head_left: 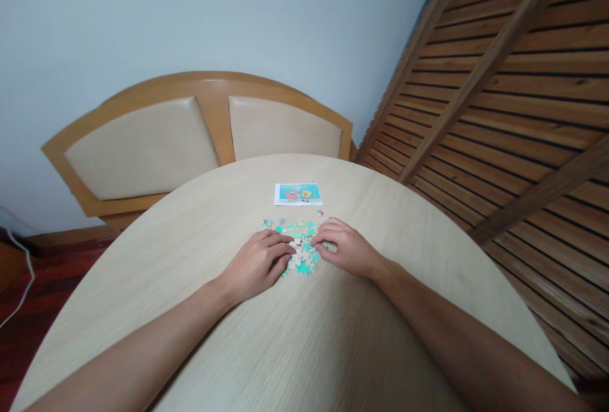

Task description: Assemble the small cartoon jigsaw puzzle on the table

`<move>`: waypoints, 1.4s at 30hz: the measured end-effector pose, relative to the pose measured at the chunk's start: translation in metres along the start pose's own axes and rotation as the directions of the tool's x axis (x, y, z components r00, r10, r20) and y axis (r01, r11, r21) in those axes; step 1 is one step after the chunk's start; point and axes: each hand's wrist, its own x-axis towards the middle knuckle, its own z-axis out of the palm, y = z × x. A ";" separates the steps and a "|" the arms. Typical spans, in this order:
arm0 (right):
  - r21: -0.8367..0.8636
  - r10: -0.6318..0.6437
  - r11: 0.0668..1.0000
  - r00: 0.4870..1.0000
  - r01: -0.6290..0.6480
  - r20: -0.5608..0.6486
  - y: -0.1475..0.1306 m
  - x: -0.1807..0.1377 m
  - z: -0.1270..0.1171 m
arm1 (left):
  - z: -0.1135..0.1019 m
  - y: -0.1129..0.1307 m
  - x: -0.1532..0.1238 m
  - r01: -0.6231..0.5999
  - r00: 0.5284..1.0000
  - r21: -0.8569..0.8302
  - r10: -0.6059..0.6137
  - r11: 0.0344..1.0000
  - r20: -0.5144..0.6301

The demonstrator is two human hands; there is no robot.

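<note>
Several small jigsaw pieces (299, 240), mostly turquoise and white, lie in a loose heap on a round pale wooden table (304, 336). My left hand (259, 263) rests palm down at the heap's left edge, fingers together and curled over the pieces. My right hand (345, 247) lies at the heap's right edge, fingers bent, tips touching pieces. Whether either hand actually pinches a piece is hidden under the fingers. Beyond the heap lies a small picture card (298, 193) with a turquoise cartoon scene.
A wooden headboard (190, 132) with two beige padded panels leans against the pale blue wall behind the table. A slatted wooden bed frame (514, 101) stands tilted at the right. A white cable (23, 272) hangs at the far left over a dark red floor.
</note>
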 end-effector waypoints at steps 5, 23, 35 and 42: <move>-0.026 0.078 0.996 0.995 -0.080 -0.060 0.001 -0.001 0.000 | 0.002 0.000 -0.001 -0.014 1.000 -0.011 0.014 1.000 -0.026; 0.036 -0.138 0.990 0.989 0.136 0.054 -0.013 0.001 0.001 | 0.003 -0.007 0.002 0.031 0.998 -0.018 -0.032 0.999 -0.050; 0.054 0.327 0.945 0.911 -0.324 -0.252 0.005 0.001 0.002 | -0.001 -0.003 0.002 -0.095 0.995 -0.020 0.095 0.995 0.030; 0.021 0.431 0.898 0.871 -0.439 -0.238 0.016 -0.004 0.005 | 0.000 -0.003 0.003 -0.080 0.997 -0.009 0.081 0.997 0.007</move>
